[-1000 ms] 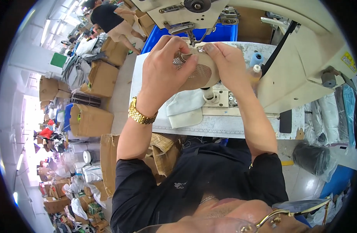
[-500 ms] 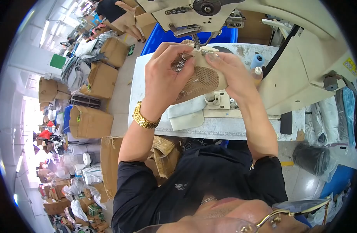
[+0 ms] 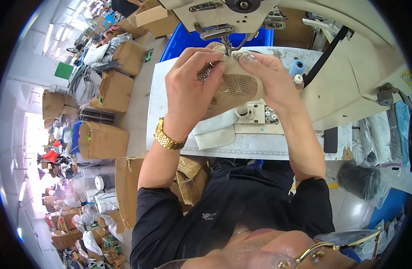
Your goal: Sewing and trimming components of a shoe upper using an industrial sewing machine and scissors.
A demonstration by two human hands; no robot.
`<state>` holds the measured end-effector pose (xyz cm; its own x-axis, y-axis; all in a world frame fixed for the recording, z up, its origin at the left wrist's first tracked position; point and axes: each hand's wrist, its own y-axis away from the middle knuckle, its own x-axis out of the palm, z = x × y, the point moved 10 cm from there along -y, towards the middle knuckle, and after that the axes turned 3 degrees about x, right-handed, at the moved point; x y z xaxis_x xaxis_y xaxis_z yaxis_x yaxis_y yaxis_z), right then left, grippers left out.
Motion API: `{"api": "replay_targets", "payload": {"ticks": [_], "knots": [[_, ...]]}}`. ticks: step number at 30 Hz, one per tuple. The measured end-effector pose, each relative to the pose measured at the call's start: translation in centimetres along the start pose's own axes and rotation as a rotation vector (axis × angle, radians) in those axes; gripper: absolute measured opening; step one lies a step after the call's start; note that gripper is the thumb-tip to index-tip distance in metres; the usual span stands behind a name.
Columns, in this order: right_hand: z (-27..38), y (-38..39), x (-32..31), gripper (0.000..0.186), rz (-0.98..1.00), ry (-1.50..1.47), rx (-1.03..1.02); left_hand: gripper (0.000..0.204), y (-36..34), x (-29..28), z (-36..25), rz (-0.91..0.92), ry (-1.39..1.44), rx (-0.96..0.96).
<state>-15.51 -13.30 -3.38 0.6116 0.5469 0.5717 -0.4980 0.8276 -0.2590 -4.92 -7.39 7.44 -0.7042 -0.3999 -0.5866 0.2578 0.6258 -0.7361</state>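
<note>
Under the needle and presser foot (image 3: 227,47) of a cream sewing machine (image 3: 358,83) sits a beige mesh shoe upper (image 3: 236,87) with solid beige edging. My left hand (image 3: 190,83), wearing a gold watch at the wrist, pinches the upper's left edge with thumb and forefinger close to the needle. On the other side my right hand (image 3: 269,74) grips the beige edging, thumb on top. The fingers beneath the material are hidden. Below the upper, light fabric pieces (image 3: 215,134) lie on the white worktable (image 3: 165,107).
Small white bobbins (image 3: 272,115) lie beside the machine's metal plate. A blue thread cone (image 3: 297,67) and a small bottle (image 3: 298,80) stand at the right. Behind the table is a blue bin (image 3: 174,42). Cardboard boxes (image 3: 103,141) fill the left, and a black bundle (image 3: 359,181) lies right.
My right hand has shifted slightly up and right along the upper's edge, which has turned a little with it. My left hand keeps its pinch. A person at the back has mostly left view.
</note>
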Motion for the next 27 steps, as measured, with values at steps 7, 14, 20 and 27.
{"api": "replay_targets", "payload": {"ticks": [7,14,20,27], "knots": [[-0.8,0.2,0.4,0.024,-0.090,-0.154,-0.008,0.011,-0.8,0.0,0.7,0.026,0.075,0.007],[0.4,0.5,-0.9,0.020,-0.161,0.116,-0.090,0.012,-0.4,0.4,0.0,0.021,-0.024,0.075],[1.1,0.8,-0.6,0.019,-0.208,0.188,-0.140,0.011,-0.5,0.4,0.1,0.035,-0.018,0.081],[1.9,1.2,-0.6,0.020,-0.322,0.325,-0.203,0.009,-0.6,0.2,0.2,0.022,0.003,0.142]]}}
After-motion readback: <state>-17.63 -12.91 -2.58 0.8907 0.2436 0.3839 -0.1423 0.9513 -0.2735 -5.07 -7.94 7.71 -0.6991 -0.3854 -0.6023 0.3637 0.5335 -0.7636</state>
